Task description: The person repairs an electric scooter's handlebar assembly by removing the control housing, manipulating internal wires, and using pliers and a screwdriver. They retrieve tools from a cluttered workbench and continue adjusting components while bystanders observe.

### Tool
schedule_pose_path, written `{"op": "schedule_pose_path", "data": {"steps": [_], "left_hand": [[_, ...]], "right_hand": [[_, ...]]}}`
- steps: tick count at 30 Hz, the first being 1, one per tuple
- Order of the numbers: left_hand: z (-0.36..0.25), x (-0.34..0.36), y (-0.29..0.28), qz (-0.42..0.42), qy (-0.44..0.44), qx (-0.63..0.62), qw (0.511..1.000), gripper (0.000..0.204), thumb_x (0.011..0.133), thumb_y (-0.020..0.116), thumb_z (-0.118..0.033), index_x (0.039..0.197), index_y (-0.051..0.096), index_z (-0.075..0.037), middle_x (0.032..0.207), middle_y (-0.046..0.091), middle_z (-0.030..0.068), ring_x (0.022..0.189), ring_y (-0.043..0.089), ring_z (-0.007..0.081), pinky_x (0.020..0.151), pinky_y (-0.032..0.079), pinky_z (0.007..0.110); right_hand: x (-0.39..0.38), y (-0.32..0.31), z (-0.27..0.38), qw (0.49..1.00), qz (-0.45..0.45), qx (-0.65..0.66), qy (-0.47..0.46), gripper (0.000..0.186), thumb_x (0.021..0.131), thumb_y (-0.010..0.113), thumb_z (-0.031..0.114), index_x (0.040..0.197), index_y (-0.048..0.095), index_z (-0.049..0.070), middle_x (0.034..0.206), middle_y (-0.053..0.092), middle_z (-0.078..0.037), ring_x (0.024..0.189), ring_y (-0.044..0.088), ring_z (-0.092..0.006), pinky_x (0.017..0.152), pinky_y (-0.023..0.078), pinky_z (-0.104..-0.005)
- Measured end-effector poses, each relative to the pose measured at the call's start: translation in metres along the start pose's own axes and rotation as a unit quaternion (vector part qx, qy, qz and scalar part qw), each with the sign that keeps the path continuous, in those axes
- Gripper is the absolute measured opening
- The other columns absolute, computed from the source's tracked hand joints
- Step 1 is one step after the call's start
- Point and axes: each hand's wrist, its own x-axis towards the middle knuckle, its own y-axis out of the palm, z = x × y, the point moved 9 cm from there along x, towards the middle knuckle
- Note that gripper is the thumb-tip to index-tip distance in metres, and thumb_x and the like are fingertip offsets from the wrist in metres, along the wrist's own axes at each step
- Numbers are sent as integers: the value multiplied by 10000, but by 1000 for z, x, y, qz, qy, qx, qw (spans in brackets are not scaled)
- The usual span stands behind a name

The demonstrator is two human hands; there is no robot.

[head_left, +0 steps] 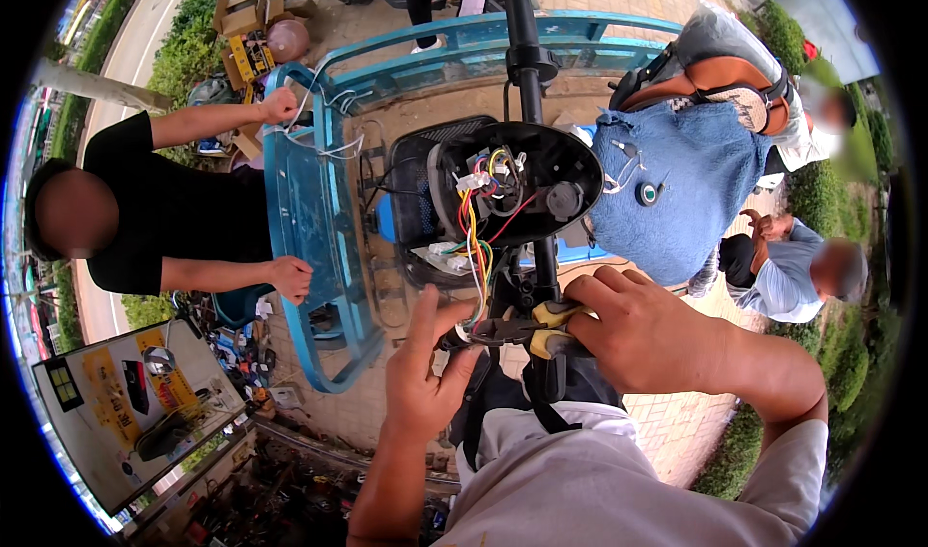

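Note:
My right hand [638, 330] is closed around pliers with yellow grips [549, 342], whose dark jaws point left toward my left hand. My left hand [420, 383] pinches the lower end of a bundle of coloured wires [472, 243] between thumb and fingers, right at the jaws. Whether the jaws touch a wire is too small to tell. The wires run up into an opened black scooter headset housing [556, 151], where white connectors [472, 182] and more wires lie exposed. A black handlebar [522, 35] passes beneath the housing and stretches away from me.
A black mesh basket [414, 151] sits beside the housing. To its right, a blue towel [667, 151] carries a small round part [647, 194]. A blue metal cart frame [324, 339] stands left, with a person in black [184, 199] beside it. Another person [788, 276] sits at right.

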Motion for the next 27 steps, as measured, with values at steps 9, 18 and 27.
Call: {"op": "schedule_pose_path", "data": {"steps": [9, 18, 27], "left_hand": [[0, -1, 12, 50, -112, -190, 974, 407, 968, 559, -83, 1334, 420, 28, 1070, 605, 74, 885, 552, 97, 806, 448, 219], [-5, 6, 12, 96, -85, -70, 989, 411, 958, 581, -123, 1309, 434, 34, 1053, 589, 55, 829, 525, 85, 776, 441, 228], [-8, 6, 7, 90, -92, -77, 989, 388, 945, 573, -97, 1291, 455, 33, 1094, 616, 129, 969, 596, 180, 861, 465, 286]], "right_hand": [[-5, 10, -3, 982, -157, 92, -45, 311, 638, 665, 50, 931, 611, -39, 1087, 521, -196, 953, 552, -357, 824, 496, -408], [-5, -5, -7, 997, -21, 63, -36, 327, 676, 635, 59, 981, 609, -56, 1160, 521, -210, 1002, 559, -359, 888, 481, -380], [-4, -2, -4, 994, -12, 97, -46, 279, 638, 657, 58, 894, 590, -30, 1009, 517, -173, 915, 583, -350, 795, 508, -398]]}}
